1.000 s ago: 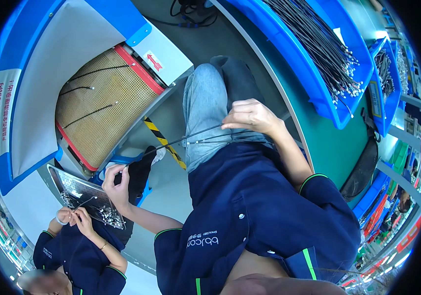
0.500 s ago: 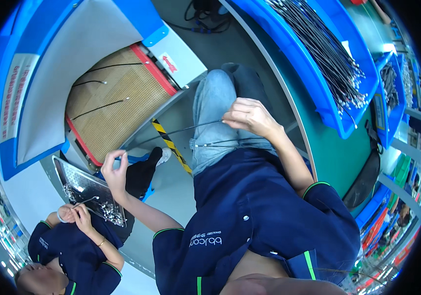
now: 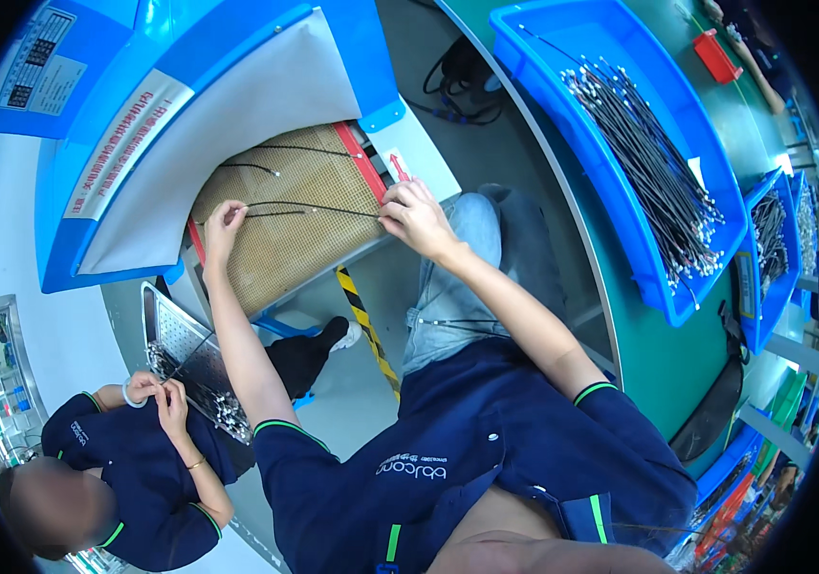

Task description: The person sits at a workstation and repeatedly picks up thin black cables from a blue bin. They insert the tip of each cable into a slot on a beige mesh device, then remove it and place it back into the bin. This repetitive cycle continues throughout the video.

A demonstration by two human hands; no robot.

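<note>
Head cam shows the left hand (image 3: 222, 222) pinching one end of a thin black cable (image 3: 309, 209) stretched over the tan mesh belt (image 3: 275, 244), right hand (image 3: 414, 216) pinching the other end, blue bin (image 3: 534, 57) of cables off to its right.

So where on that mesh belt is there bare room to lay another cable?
The mesh belt is bare below the cable stretched between the left hand and right hand, down to its lower edge. Its upper part is crowded: two more cables lie near the grey hood.
</note>
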